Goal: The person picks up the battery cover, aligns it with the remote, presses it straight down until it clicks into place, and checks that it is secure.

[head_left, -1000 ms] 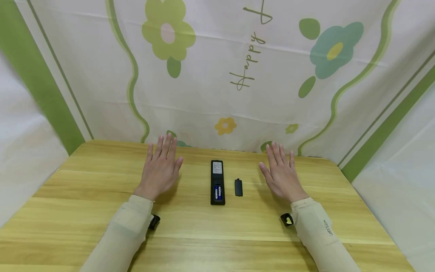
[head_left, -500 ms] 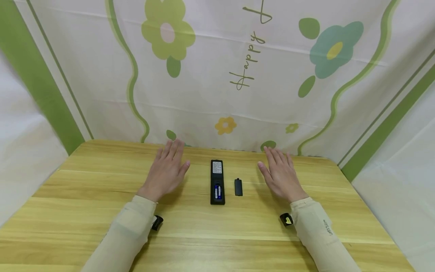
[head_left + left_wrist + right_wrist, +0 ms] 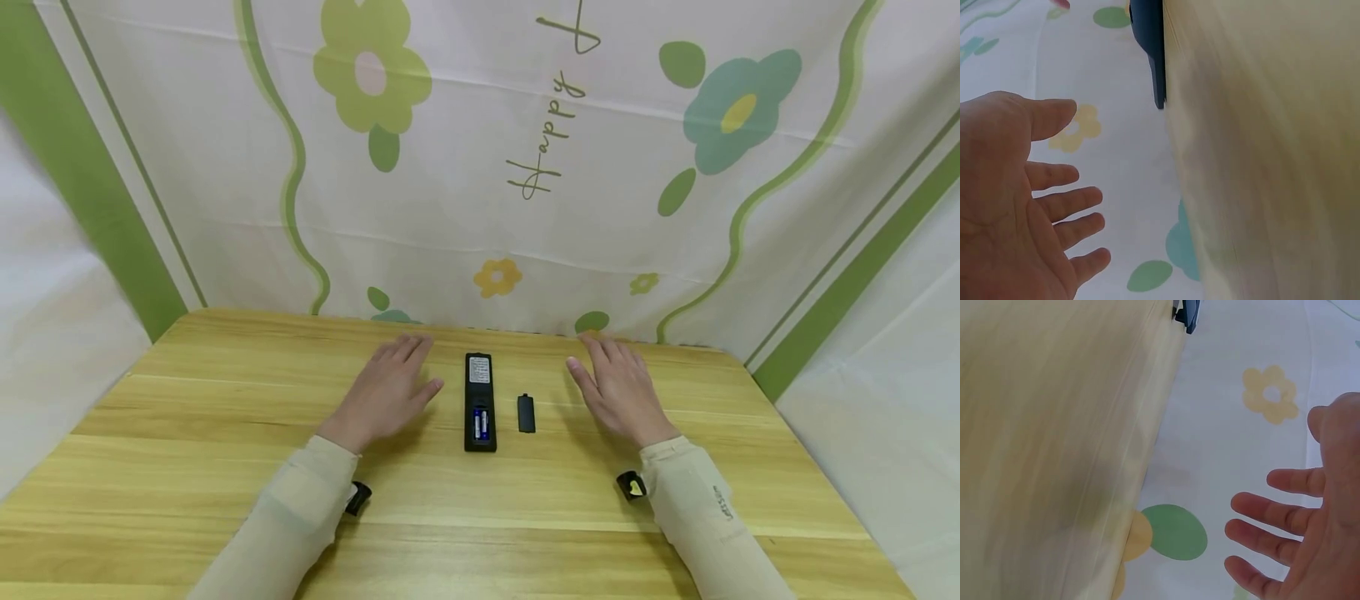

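Your left hand (image 3: pixel 383 392) and right hand (image 3: pixel 623 390) are empty, fingers loose; hold the remote (image 3: pixel 480 393) flat so its batteries (image 3: pixel 477 426) don't fall.

Behind the wooden table (image 3: pixel 480 508) hangs a white cloth (image 3: pixel 442 208), printed with flowers (image 3: pixel 742 112). A small orange flower (image 3: pixel 487 277) is just above the table's far edge, and the word "Happy" (image 3: pixel 551 133) runs vertically, higher above the table. Green bands (image 3: pixel 86 183) come down beside the table's far corners.
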`<state>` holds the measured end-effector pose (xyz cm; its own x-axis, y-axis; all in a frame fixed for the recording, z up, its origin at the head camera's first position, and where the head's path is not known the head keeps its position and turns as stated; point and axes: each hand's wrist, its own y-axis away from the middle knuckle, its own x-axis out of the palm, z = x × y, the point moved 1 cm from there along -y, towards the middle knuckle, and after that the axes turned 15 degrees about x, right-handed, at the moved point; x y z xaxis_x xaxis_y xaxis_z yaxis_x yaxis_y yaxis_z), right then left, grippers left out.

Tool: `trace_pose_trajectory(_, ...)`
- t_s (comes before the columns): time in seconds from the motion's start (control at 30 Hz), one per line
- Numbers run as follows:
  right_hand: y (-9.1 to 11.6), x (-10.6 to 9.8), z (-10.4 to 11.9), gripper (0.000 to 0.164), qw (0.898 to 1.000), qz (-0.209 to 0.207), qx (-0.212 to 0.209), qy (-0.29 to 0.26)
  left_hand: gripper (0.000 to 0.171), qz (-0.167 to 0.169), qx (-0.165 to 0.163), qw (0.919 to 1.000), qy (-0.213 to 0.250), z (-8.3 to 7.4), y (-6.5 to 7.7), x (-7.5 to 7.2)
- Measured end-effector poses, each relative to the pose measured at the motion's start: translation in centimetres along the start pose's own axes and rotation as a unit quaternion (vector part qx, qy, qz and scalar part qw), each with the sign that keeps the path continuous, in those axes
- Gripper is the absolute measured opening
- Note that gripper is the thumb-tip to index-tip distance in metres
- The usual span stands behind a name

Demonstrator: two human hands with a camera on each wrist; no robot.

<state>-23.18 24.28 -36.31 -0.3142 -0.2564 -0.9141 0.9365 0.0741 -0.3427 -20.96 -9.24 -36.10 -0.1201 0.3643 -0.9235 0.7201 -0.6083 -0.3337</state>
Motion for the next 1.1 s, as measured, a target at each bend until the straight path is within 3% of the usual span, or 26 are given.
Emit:
trace_pose_trajectory(0.33,0.2,-0.1,0.3,0.057,1.000,0.016,0.002,0.000,0.065,0.042,0.002,0.9964,0.074,-1.5,-0.1,0.4)
trace_pose_trajectory(0.8,0.4,-0.2,0.6,0.049,0.999,0.035,-0.001,0.001,0.068,0.089,-0.011,0.9912,0.097,-2.8,-0.3,1.3)
trace_pose_trajectory(1.1,0.4,0.0,0.8,0.048,0.999,0.049,-0.005,-0.004,0.076,0.103,0.003,0.9888,0.108,-3.3,-0.3,1.8)
